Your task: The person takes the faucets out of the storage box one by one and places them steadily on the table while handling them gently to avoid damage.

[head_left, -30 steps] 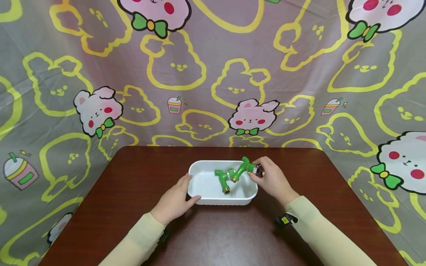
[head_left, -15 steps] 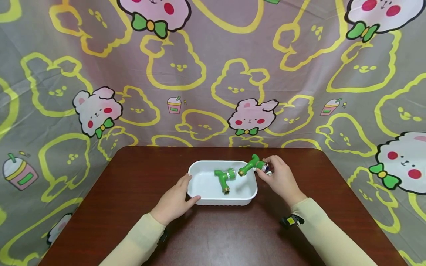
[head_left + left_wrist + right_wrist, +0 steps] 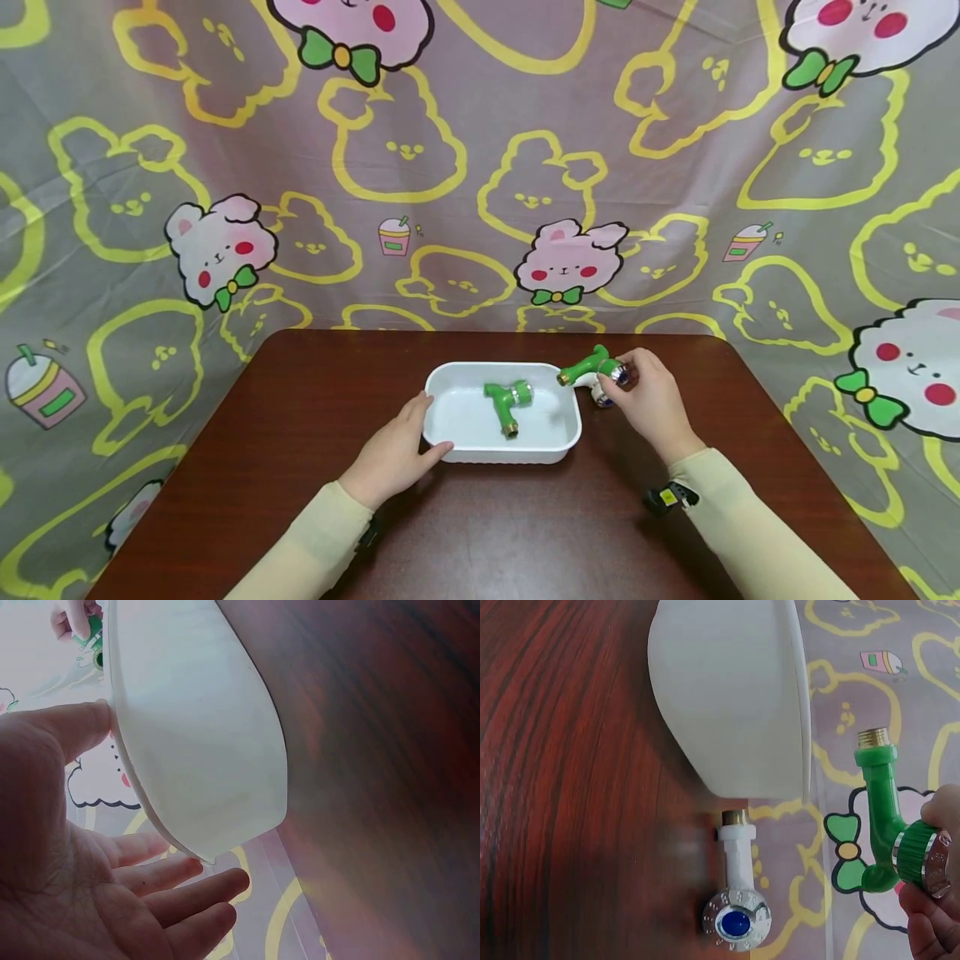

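In the head view, a white plastic tub (image 3: 465, 455) stands on the table with one green tap (image 3: 504, 407) lying inside it. My left hand (image 3: 390, 454) rests on the tub's left end, thumb and fingertips touching the rim, fingers fairly straight in the left wrist view. By its knob, my right hand (image 3: 656, 404) pinches a second green tap (image 3: 592, 365), held in the air at the tub's right end. Its brass threaded end (image 3: 874, 737) shows in the right wrist view. Below it a white tap (image 3: 739, 862) with a blue-centred silver knob lies on the table beside the tub.
The dark red-brown wooden table (image 3: 330, 400) carries everything. Behind it and on both sides hangs a cloth (image 3: 450, 167) printed with cartoon animals, close to the table's far edge.
My right hand has carried the green tap rightward from over the tub to its right end, uncovering the white tap on the table. The left hand and tub have stayed put.
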Available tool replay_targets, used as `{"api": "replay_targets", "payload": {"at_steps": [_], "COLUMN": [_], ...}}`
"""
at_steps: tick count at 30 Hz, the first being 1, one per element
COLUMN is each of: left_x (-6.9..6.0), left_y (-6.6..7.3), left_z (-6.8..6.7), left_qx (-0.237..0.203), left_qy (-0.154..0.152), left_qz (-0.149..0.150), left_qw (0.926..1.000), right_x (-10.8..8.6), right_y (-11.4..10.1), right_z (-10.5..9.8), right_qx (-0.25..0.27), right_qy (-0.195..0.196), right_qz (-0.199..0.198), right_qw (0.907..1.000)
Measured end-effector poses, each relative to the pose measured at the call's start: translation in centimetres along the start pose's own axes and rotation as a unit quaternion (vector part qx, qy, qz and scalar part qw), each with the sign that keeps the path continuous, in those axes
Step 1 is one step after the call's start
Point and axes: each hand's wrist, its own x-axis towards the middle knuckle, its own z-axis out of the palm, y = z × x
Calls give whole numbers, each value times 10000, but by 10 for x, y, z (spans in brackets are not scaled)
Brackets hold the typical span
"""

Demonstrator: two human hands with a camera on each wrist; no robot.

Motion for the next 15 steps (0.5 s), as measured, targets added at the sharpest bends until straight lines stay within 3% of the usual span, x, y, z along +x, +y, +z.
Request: {"api": "replay_targets", "payload": {"at_steps": [8,15], "left_x": [0,0], "left_y": [1,0], "left_z": [0,1], "left_qx": [-7,-9], "left_qy": [35,3], "left_qz": [11,-13], "left_qw": [10000,10000], "right_x": [2,5], "right_y": [12,23], "right_z": [-2,-6], "right_qx": [-118,-145], "right_qy": [146,31], "right_qz": [194,533], "right_qw": [9996,9985]}}
